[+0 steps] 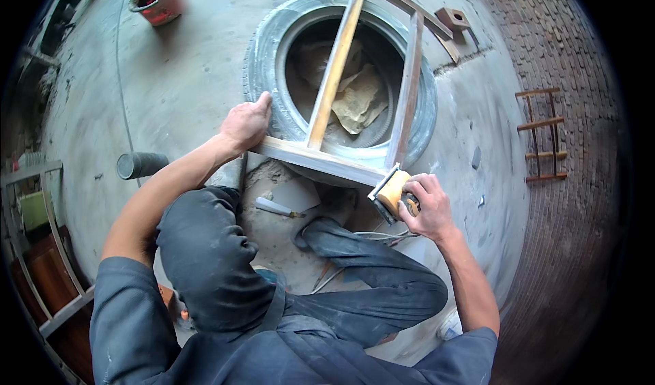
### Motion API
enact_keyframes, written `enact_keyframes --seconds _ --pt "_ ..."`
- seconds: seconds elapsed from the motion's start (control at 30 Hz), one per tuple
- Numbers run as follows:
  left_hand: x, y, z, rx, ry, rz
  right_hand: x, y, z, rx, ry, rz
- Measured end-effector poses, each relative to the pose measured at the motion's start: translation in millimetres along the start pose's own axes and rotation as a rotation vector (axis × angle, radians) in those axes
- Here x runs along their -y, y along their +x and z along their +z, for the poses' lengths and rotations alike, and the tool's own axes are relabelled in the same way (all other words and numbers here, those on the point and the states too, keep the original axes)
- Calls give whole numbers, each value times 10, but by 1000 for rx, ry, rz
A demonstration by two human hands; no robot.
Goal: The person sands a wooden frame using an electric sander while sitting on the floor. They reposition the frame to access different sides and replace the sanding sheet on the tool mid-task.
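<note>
A wooden frame (321, 163) with crosspieces lies across a large tyre (263, 64). My left hand (247, 122) is closed around the left end of its near rail, thumb pointing up. In my right hand (428, 206) is a yellow and black power sander (394, 188), gripped by its body. The sander is tilted, its flat pad at the right end of the near rail; whether pad and wood touch is hard to tell. Crumpled brownish paper or sacking (359, 98) lies inside the tyre, behind a bare yellowish crosspiece (334, 71).
A white-handled brush or scraper (276, 208) lies on the floor between my legs and the tyre. Pale cables (382, 235) run below the sander. A dark cylinder (142, 165) and a red bucket (157, 3) are at left. A small ladder-like wooden frame (544, 135) is by the bricks at right.
</note>
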State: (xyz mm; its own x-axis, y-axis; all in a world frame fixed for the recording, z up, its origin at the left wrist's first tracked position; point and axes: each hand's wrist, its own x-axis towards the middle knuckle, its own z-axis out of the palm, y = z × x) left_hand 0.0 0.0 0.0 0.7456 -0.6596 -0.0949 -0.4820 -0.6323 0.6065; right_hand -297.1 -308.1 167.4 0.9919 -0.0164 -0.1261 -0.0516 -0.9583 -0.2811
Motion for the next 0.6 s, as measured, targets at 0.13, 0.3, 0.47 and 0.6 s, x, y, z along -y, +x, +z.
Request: enact_keyframes --seconds 0.13,0.3,0.47,0.6 --pt "-65 -25 137 -9 -36 18 215 605 -254 167 63 -99" --pt "47 -15 44 -1 -39 25 488 1611 -133 366 341 -164" --pt "145 -43 36 -60 -91 113 570 1773 -135 441 335 -136" --pt "138 -24 82 -104 -116 89 311 1288 -184 341 219 -101"
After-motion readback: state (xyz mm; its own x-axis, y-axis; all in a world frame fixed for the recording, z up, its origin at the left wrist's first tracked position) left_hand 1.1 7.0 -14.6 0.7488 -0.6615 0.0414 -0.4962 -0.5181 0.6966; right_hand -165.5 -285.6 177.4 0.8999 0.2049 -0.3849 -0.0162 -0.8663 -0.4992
